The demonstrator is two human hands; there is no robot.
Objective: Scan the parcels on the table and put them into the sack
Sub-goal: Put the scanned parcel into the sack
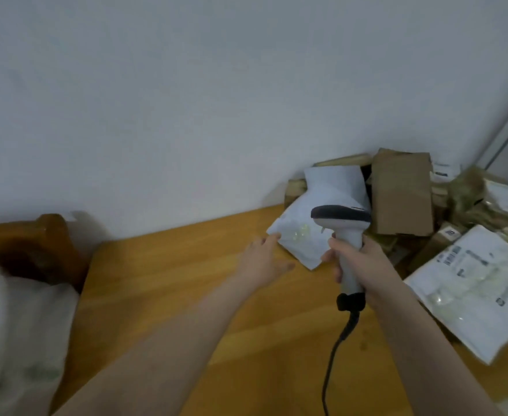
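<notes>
A pale grey wall fills the far half of the view. Below it lies the wooden table, which takes the middle and the right. At the near left, just beside the table edge, is the white sack, blurred, with a brown wooden piece of furniture behind it. In the far right corner of the table, parcels are heaped against the wall. A flat white parcel with printed labels lies at the near side of the heap. A brown box stands upright in the heap, and a soft white parcel leans at the left of it, its lower end on the table. The right hand has its fingers wrapped round the handle of the scanner, whose dark head is in front of the soft white parcel. The left hand is spread, its straight fingertips touching the left corner of this parcel. A black cable runs from the scanner to the near edge
</notes>
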